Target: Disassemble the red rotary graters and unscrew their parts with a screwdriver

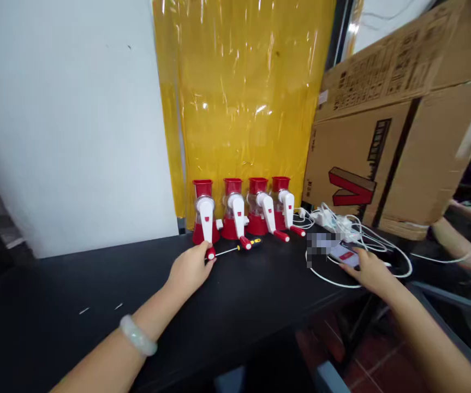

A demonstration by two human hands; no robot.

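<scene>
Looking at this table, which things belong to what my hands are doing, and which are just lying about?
Probably part of it:
leftmost crank grater, left hand at its handle
screwdriver, pointing toward that hand
phone, in the right hand
three matching graters alongside

Seemingly just lying about:
white cables
cardboard boxes
two small white bits

We had a black surface point(260, 295), with a tall white panel point(71, 125) behind it. Beside that we saw a shiny yellow sheet point(243, 98), then a big brown box point(415, 158). Low down, the floor point(370, 352) had red tiles.
</scene>
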